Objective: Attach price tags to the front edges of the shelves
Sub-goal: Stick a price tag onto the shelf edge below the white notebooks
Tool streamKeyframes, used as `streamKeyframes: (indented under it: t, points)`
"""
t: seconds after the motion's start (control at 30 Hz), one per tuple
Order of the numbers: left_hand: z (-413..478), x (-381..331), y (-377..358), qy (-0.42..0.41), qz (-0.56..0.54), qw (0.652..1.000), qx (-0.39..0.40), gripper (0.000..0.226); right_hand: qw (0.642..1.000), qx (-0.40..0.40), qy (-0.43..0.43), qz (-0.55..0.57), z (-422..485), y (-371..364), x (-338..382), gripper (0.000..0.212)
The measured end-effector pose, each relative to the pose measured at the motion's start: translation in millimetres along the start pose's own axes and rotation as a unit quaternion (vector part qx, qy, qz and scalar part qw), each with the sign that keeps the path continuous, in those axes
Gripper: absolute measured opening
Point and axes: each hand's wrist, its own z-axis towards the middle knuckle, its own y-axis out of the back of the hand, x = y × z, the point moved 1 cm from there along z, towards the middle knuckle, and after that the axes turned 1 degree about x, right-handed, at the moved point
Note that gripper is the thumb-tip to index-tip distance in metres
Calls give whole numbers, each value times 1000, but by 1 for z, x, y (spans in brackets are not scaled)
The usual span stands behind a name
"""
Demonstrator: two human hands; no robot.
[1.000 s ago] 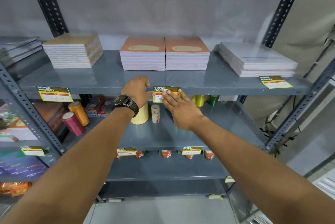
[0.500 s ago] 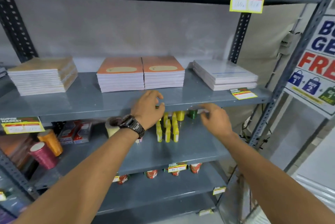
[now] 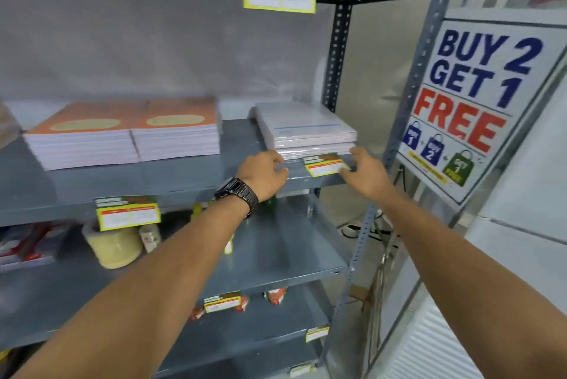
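Grey steel shelf carries a loose price tag lying flat at its front right corner, just in front of the wrapped white notebook stack. Left hand, watch on wrist, fingers curled, tips near the tag's left end, holding nothing. Right hand fingers spread, tips touching the tag's right end, no pinch visible. Orange notebook stacks sit left of the tag.
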Motion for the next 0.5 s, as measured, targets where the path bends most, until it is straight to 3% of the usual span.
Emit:
streamKeyframes:
  t: [0.2, 0.37, 0.5]
  points:
    - [38, -36, -43, 84, -13, 996, 3, 24, 998, 50, 29, 1, 27, 3, -17, 51]
    - [57, -38, -56, 139, -40, 989, -15, 35, 994, 93, 32, 41, 43, -4, -8, 50]
    - [63, -34, -60, 167, -93, 981, -27, 27, 992, 98, 27, 70, 50, -10, -8, 50]
